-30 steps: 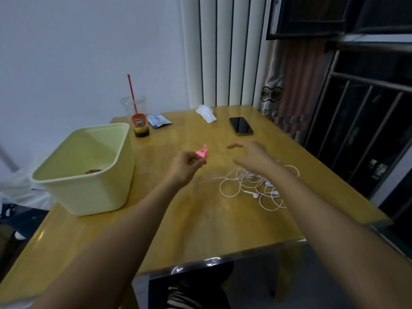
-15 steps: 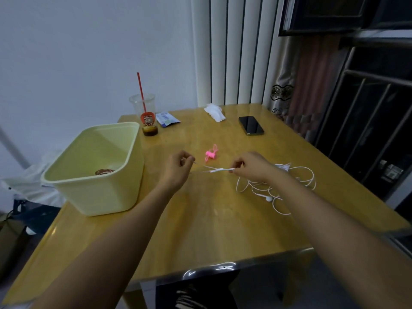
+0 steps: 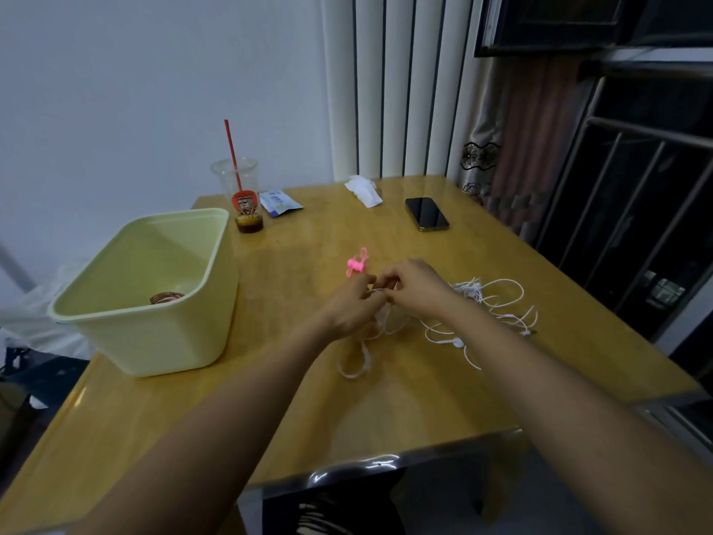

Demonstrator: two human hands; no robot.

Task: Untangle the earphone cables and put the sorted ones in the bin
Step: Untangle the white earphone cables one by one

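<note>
Earphone cables (image 3: 497,303), white and tangled, lie in a loose heap on the wooden table (image 3: 386,411), right of centre and just beside the right hand (image 3: 414,289). 1 strand runs out of the heap to the 2 hands, which meet above the table top with their fingers close together. The left hand (image 3: 349,307) has its fingers curled and pinches the strand. The right hand likewise pinches it between curled fingers and thumb, so both hands are clamped on cable. Below the left hand a blurred loop of the same white cable hangs down to the table. A small pink clip (image 3: 357,262) lies just beyond the left hand's fingers; whether it touches them cannot be told. The pale yellow-green bin (image 3: 154,341) stands at the left side of the table, well apart from the heap, open-topped, with 1 brownish coil (image 3: 166,298) on its floor. Toward the far edge are a clear plastic cup (image 3: 241,195) with a red straw (image 3: 231,152), a blue-and-white packet (image 3: 279,202), a crumpled white tissue (image 3: 364,191) and a dark phone (image 3: 426,214) lying flat.
</note>
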